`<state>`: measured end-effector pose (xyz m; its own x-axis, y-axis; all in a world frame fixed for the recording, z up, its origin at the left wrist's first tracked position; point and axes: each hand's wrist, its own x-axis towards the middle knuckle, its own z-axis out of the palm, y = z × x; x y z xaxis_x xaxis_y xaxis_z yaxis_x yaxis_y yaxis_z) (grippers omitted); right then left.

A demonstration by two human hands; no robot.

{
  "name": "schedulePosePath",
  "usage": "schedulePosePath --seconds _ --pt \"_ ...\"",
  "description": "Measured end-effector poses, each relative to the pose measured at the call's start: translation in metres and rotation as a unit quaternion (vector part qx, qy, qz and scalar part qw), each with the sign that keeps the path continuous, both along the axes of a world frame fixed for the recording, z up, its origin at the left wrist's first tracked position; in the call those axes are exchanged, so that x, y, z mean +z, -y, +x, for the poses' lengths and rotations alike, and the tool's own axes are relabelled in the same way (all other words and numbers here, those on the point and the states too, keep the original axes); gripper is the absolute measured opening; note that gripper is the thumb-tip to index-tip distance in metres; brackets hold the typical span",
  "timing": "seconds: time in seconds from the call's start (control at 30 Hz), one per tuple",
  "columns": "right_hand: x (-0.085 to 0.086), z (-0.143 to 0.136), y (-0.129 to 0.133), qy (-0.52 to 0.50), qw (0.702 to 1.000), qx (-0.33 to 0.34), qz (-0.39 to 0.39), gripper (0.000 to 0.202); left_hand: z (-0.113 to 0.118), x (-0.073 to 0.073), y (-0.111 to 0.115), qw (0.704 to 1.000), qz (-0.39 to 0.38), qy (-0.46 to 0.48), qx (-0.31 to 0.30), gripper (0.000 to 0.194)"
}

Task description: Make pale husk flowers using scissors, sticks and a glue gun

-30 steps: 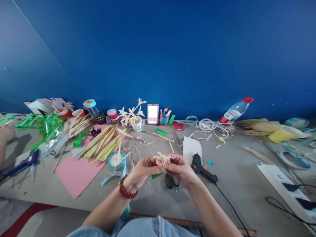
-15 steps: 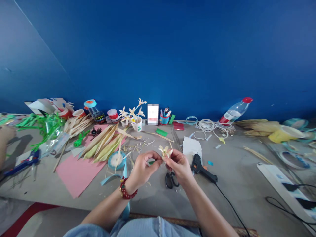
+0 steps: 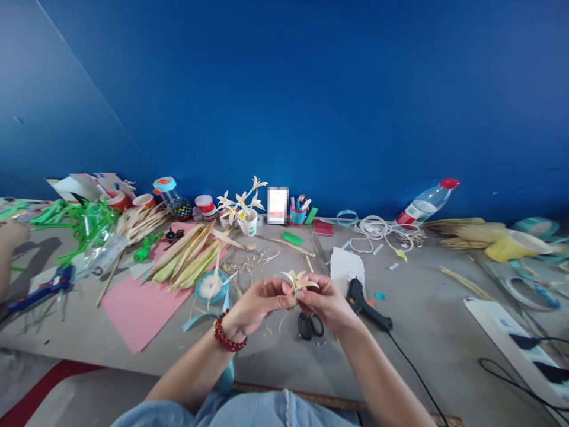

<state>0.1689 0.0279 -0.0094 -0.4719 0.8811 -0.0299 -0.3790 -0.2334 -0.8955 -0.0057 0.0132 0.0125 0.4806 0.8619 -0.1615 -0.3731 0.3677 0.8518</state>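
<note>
A pale corn-husk flower (image 3: 299,277) with spread petals stands upright between my hands, a bit of green at its base. My left hand (image 3: 262,303), with a red bead bracelet on the wrist, pinches that base from the left. From the right, my right hand (image 3: 328,301) closes on it with thumb and fingers; the fingertips partly hide what lies under the petals. Just below lie black-handled scissors (image 3: 310,326) on the table. A black glue gun (image 3: 368,305) rests right of my right hand, and a blue ribbon roll (image 3: 210,287) lies left of my left hand.
Corn husks (image 3: 189,264) lie on pink paper (image 3: 142,314) at left. Similar flowers stand in a white cup (image 3: 248,224) near the blue wall. A power strip (image 3: 507,338), a bottle (image 3: 427,204) and a white cable (image 3: 373,228) are at right. Another person's hand (image 3: 13,237) shows far left.
The flower has been tilted from facing me to standing more upright, showing its green base. My left fingers have come in against it, and both hands sit slightly lower.
</note>
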Motion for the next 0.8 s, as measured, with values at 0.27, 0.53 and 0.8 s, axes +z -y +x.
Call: schedulePosePath --seconds 0.27,0.53,0.8 --pt "-0.005 -0.002 -0.003 0.032 0.998 -0.051 0.014 0.032 -0.003 -0.008 -0.001 0.953 0.185 -0.217 0.101 0.014" --pt "-0.008 -0.011 -0.002 0.047 0.989 -0.133 0.037 0.031 -0.001 0.006 0.006 0.872 0.312 -0.339 0.165 0.009" --pt "-0.008 -0.016 -0.001 0.052 0.983 -0.162 0.074 0.024 0.003 0.01 0.007 0.845 0.352 -0.352 0.195 0.012"
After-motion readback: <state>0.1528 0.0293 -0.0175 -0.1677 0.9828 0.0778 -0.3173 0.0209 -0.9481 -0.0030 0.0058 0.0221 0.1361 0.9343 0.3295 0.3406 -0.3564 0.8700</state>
